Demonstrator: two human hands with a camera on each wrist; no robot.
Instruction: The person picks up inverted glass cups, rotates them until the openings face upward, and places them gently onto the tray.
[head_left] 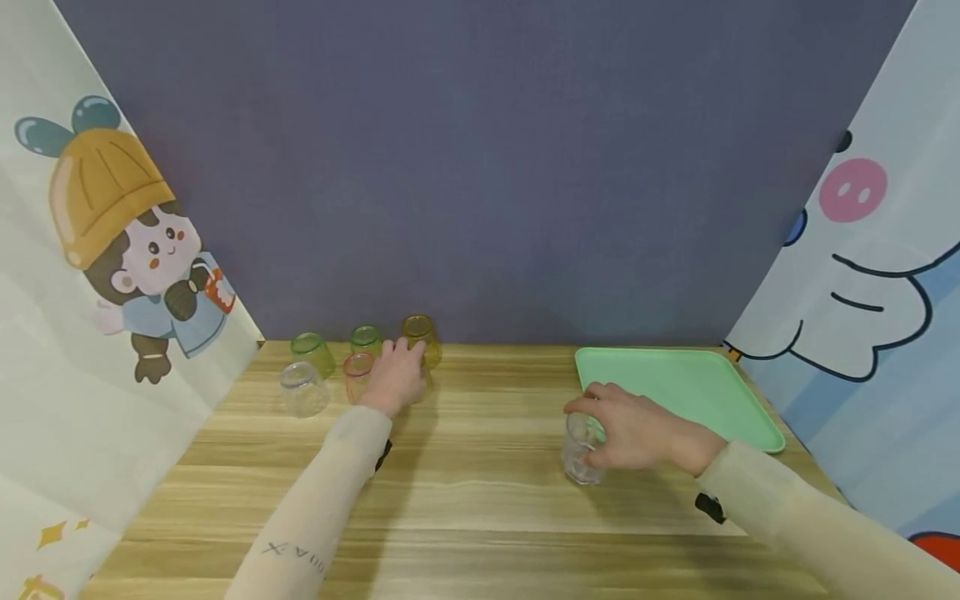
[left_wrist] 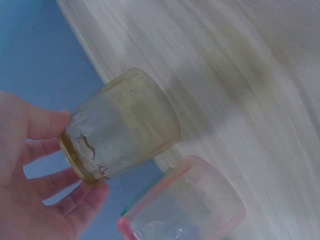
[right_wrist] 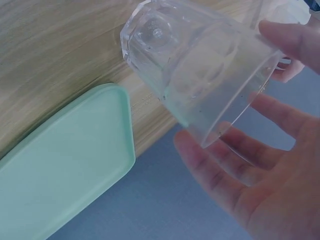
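Your right hand (head_left: pixel 637 433) grasps the clear cup (head_left: pixel 581 450), upright on the table (head_left: pixel 480 500), axis vertical, just at 9 o'clock of the tray (head_left: pixel 682 392). Your left hand (head_left: pixel 396 377) pinches the yellow cup (left_wrist: pixel 122 125), also upright.

Cup cluster (head_left: pixel 352 362) at table (head_left: pixel 480 500) ten o'clock; tray (head_left: pixel 682 387) at two; lone cup (head_left: pixel 581 450) just beside tray's near-left corner.
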